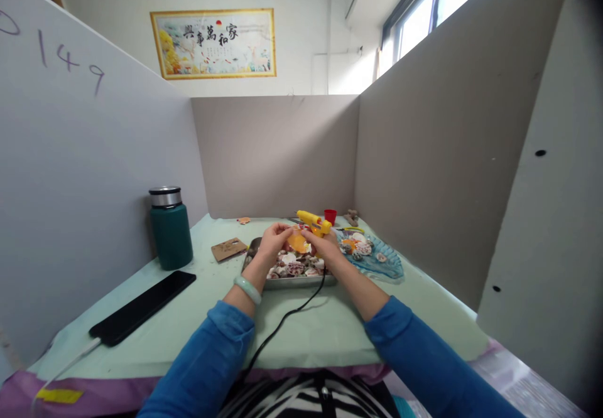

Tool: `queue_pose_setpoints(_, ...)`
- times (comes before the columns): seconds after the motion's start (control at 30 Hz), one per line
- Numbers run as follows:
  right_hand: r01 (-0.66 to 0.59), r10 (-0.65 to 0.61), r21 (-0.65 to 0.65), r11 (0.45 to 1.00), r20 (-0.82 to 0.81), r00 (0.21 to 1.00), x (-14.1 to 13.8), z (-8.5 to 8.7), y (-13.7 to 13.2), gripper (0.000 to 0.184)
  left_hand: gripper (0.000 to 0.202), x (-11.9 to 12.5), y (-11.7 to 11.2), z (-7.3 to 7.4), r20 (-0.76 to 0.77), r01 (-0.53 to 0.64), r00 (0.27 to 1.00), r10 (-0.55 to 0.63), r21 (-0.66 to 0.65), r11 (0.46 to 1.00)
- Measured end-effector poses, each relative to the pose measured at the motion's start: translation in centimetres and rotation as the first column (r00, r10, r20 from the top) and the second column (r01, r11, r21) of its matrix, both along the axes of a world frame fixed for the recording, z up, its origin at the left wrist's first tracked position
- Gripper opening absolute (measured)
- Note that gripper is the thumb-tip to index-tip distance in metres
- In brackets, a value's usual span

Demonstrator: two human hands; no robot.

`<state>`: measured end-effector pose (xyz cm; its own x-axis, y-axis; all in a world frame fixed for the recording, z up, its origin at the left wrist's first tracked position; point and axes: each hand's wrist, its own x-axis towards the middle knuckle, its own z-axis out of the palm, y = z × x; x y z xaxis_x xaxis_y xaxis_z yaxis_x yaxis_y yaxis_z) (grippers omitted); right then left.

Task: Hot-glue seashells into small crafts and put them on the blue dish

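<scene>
Over the metal tray (301, 283) of mixed seashells (296, 268), my two hands come close together. My left hand (276, 241) is closed, pinching the edge of an orange shell (298, 242). A yellow glue gun (313, 222) rises above my right hand (326, 246), its nozzle pointing left and away. My right hand is closed around its handle, mostly hidden, and its thumb side meets the orange shell. From below that hand the black cord (294, 311) runs down to the table's front edge.
A blue shell-shaped dish (389, 264) holding shells stands right of the tray. Behind are a red cup (330, 217) and yellow-handled pliers (351, 228). Leftward are a brown card (229, 250), a green flask (171, 233) and a black phone (141, 308) with a white cable. Partitions enclose three sides.
</scene>
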<state>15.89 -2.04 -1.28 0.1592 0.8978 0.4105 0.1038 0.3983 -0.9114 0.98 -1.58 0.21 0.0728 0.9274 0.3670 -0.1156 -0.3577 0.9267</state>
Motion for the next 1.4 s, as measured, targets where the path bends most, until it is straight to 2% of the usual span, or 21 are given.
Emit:
queue_pose_setpoints(0.23,-0.003,0.0,-0.022,1.0,-0.146,0.989,-0.1,0.1,0.2,0.025,0.03,0.1,0.1,-0.1,-0.061,0.046,0.997,-0.047,-0.021,0.999)
queue_pose_setpoints(0.53,-0.105,0.096,-0.035,0.994,-0.2,0.975,0.1,0.2,0.1,0.022,0.026,-0.2,0.1,-0.1,-0.046,0.089,0.995,-0.089,-0.004,0.996)
queue_pose_setpoints(0.73,-0.14,0.128,-0.035,0.99,-0.238,0.963,0.0,0.3,0.0,0.023,0.028,-0.4,0.4,-0.3,-0.055,0.086,0.995,-0.085,0.011,0.996)
queue_pose_setpoints(0.9,-0.134,0.127,-0.018,0.991,-0.208,0.97,0.0,0.3,0.0,0.025,0.027,-0.3,0.5,-0.4,-0.036,0.086,0.996,-0.086,0.01,0.996)
queue_pose_setpoints(1.0,-0.086,0.084,-0.019,0.996,-0.117,0.99,0.1,0.0,0.1,0.028,0.027,-0.3,0.5,-0.3,-0.02,0.037,0.999,-0.037,-0.001,0.999)
queue_pose_setpoints(1.1,-0.011,0.013,-0.045,0.999,0.055,0.998,0.3,-0.5,0.6,0.031,0.029,-0.6,1.0,-0.3,0.031,-0.074,0.997,0.075,-0.032,0.997)
queue_pose_setpoints(1.2,0.039,-0.044,0.024,0.999,0.254,0.966,0.5,-1.2,1.3,0.025,0.033,-1.1,1.7,-0.3,0.1,-0.188,0.976,0.194,-0.066,0.98)
queue_pose_setpoints(1.3,0.081,-0.117,0.095,0.992,0.494,0.862,0.6,-1.8,1.8,0.021,0.035,-1.3,2.1,-0.3,0.141,-0.24,0.959,0.246,-0.057,0.969)
queue_pose_setpoints(1.4,0.152,-0.134,0.04,0.988,0.72,0.68,0.4,-1.9,1.5,0.027,0.035,-1.3,2.2,-0.3,0.155,-0.237,0.959,0.239,-0.032,0.971)
